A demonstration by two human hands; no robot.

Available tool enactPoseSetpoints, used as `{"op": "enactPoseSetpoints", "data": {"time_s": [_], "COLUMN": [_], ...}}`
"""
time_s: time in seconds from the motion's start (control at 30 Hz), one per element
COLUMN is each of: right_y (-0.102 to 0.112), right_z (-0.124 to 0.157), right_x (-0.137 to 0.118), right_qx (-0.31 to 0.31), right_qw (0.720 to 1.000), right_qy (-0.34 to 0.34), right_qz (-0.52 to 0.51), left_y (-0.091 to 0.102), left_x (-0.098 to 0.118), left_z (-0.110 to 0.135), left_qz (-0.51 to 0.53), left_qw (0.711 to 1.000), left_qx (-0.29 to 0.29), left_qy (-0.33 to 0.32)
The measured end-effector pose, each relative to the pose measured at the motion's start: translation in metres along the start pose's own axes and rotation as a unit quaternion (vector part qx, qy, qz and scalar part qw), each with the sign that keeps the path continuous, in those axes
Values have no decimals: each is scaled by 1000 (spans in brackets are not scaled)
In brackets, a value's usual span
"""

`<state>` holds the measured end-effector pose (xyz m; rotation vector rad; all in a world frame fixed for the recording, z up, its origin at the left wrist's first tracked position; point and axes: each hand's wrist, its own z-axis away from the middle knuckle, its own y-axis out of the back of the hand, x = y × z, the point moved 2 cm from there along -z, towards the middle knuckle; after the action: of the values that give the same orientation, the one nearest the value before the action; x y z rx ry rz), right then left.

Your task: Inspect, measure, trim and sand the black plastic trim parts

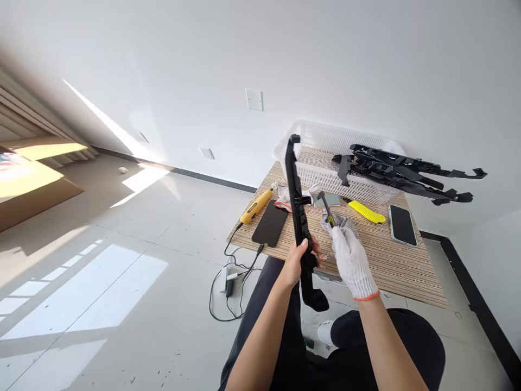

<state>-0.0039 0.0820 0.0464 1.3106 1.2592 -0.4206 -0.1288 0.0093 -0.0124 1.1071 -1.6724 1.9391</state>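
Note:
My bare left hand grips a long black plastic trim piece near its lower end and holds it upright above the table's front edge. My right hand, in a white knit glove with an orange cuff, is closed around a slim tool with a dark angled head and a yellow-green section. The tool's head is close to the right side of the trim piece; I cannot tell whether they touch. Behind the tool lies a crumpled grey cloth on the wood-grain table.
A white basket with several black plastic parts stands against the wall, the parts jutting right. On the table lie a yellow corded tool, a black phone, a yellow-handled cutter and another phone. Cables hang left.

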Motion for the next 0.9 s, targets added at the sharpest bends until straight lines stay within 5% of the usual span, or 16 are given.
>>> {"op": "enactPoseSetpoints", "data": {"time_s": [0.43, 0.63, 0.9], "right_y": [-2, -7, -8], "right_z": [24, 33, 38], "right_x": [-22, -18, -7], "right_qx": [41, 38, 62], "right_qw": [974, 977, 980], "right_qy": [-169, -144, -114], "right_qz": [-146, -153, -151], "left_y": [-5, -6, -6], "left_x": [-13, -12, -11], "left_z": [7, 7, 8], "left_qz": [-138, -192, -163], "left_qw": [990, 981, 986], "left_qx": [31, 7, 14], "left_qy": [27, -11, 29]}}
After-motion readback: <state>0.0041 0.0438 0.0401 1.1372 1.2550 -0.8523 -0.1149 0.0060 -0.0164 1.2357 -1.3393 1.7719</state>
